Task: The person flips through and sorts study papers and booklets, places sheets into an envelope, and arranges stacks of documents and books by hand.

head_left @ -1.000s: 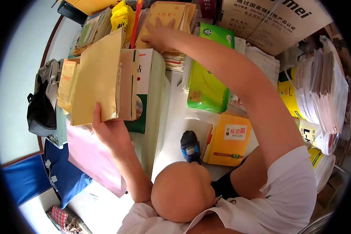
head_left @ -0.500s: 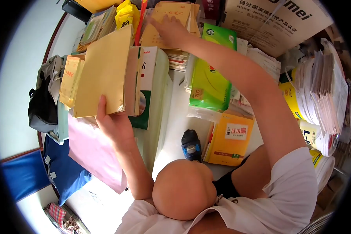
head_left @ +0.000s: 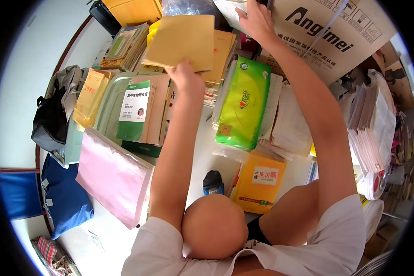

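My left hand (head_left: 187,76) grips the lower edge of a few tan kraft-cover notebooks (head_left: 179,41), held above a stack of brown notebooks (head_left: 223,50). At the top edge, my right hand (head_left: 257,22) has its fingers closed around a pale booklet (head_left: 228,11), partly cut off by the frame. Below and left of my left hand, a green-and-white book (head_left: 134,109) stands in a pale green plastic bin (head_left: 111,99). A green tissue pack (head_left: 244,103) lies between my forearms.
A large cardboard box (head_left: 317,34) stands at the back right. Paper stacks (head_left: 370,122) line the right side. An orange book (head_left: 261,181) lies near my knee, and a pink folder (head_left: 115,177) is at the left. Brown notebooks (head_left: 91,96) sit beside the bin.
My left hand has carried the kraft notebooks up and right, uncovering the green-and-white book. My right hand has left the brown notebook stack, moved right and up, and now holds the pale booklet.
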A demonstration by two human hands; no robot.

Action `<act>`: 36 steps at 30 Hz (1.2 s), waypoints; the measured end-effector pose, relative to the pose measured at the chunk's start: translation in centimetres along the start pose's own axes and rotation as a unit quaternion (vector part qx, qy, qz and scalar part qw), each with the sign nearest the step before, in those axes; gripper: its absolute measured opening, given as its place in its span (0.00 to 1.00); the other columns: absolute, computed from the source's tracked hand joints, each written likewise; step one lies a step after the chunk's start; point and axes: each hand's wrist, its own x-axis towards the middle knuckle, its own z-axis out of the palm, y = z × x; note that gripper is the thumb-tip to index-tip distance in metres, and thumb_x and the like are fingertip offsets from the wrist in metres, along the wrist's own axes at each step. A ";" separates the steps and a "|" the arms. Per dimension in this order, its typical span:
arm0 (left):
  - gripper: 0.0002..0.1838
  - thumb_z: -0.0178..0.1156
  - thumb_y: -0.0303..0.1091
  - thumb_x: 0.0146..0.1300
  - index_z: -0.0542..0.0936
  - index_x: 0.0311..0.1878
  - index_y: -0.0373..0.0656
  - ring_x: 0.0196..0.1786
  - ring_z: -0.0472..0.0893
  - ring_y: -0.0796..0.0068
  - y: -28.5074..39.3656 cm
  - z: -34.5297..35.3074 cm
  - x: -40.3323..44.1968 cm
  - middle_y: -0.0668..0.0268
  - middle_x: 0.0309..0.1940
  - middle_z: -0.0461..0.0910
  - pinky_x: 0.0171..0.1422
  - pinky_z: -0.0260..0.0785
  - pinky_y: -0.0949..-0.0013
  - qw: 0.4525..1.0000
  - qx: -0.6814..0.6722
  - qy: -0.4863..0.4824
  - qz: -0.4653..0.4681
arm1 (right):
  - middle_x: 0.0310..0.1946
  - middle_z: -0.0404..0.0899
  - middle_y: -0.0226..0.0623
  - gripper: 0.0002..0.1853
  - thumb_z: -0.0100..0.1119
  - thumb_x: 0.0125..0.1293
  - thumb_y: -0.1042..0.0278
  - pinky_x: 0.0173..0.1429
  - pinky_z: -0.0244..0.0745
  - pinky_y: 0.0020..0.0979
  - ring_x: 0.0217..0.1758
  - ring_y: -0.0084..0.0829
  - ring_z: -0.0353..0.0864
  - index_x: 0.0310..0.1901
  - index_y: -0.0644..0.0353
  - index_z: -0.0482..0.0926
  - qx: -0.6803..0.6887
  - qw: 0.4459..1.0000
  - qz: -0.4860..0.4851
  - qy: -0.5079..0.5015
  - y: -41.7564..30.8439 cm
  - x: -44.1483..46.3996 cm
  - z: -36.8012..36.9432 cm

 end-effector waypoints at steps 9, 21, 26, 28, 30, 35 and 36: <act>0.26 0.52 0.33 0.75 0.64 0.74 0.52 0.67 0.76 0.63 -14.6 -3.1 7.4 0.62 0.68 0.74 0.65 0.74 0.46 0.960 0.088 0.232 -0.128 | 0.45 0.83 0.61 0.35 0.61 0.58 0.79 0.43 0.82 0.51 0.38 0.62 0.84 0.69 0.67 0.65 -0.142 0.980 -0.122 -0.063 -0.1 1.3 1.1; 0.30 0.52 0.44 0.76 0.62 0.77 0.47 0.71 0.71 0.61 -14.9 -8.0 6.3 0.56 0.73 0.69 0.73 0.64 0.51 0.182 0.958 -0.044 0.216 | 0.54 0.81 0.66 0.28 0.57 0.69 0.64 0.26 0.80 0.32 0.35 0.39 0.90 0.69 0.62 0.69 -0.313 0.874 -0.313 -0.202 -4.7 -7.9 16.7; 0.29 0.52 0.51 0.76 0.69 0.75 0.51 0.71 0.72 0.63 -14.6 -8.4 6.3 0.60 0.70 0.73 0.72 0.65 0.52 0.206 0.960 -0.077 0.174 | 0.52 0.82 0.57 0.32 0.56 0.71 0.52 0.35 0.81 0.36 0.37 0.40 0.90 0.71 0.59 0.68 -0.278 0.871 -0.293 -0.281 -4.9 -8.1 17.9; 0.25 0.51 0.46 0.76 0.70 0.72 0.49 0.68 0.73 0.64 -13.0 -7.6 5.9 0.61 0.67 0.73 0.69 0.67 0.52 0.632 0.752 -0.100 0.156 | 0.52 0.83 0.52 0.33 0.55 0.73 0.47 0.41 0.83 0.39 0.42 0.42 0.89 0.72 0.57 0.67 -0.297 0.884 -0.262 -0.250 -5.0 -8.4 17.2; 0.21 0.49 0.42 0.77 0.72 0.68 0.46 0.65 0.74 0.65 -12.2 -6.6 4.0 0.61 0.64 0.73 0.65 0.69 0.53 0.916 0.381 -0.111 0.066 | 0.53 0.84 0.49 0.38 0.52 0.73 0.41 0.49 0.82 0.46 0.50 0.43 0.88 0.73 0.63 0.66 -0.144 0.924 -0.199 -0.291 -3.8 -8.4 15.1; 0.24 0.55 0.41 0.75 0.68 0.67 0.38 0.68 0.68 0.65 -6.2 -3.6 -6.1 0.58 0.64 0.69 0.73 0.61 0.56 0.975 0.163 0.051 -0.143 | 0.54 0.83 0.49 0.38 0.50 0.74 0.34 0.61 0.77 0.46 0.60 0.46 0.82 0.71 0.59 0.67 0.031 0.949 -0.056 -0.310 -0.2 -9.7 8.1; 0.22 0.54 0.38 0.76 0.69 0.67 0.37 0.66 0.71 0.65 -5.6 -3.6 -8.2 0.57 0.62 0.71 0.73 0.62 0.57 0.973 0.206 0.009 -0.101 | 0.55 0.82 0.45 0.35 0.52 0.74 0.36 0.62 0.77 0.43 0.61 0.44 0.82 0.70 0.56 0.68 0.076 0.943 -0.028 -0.322 0.9 -10.7 5.7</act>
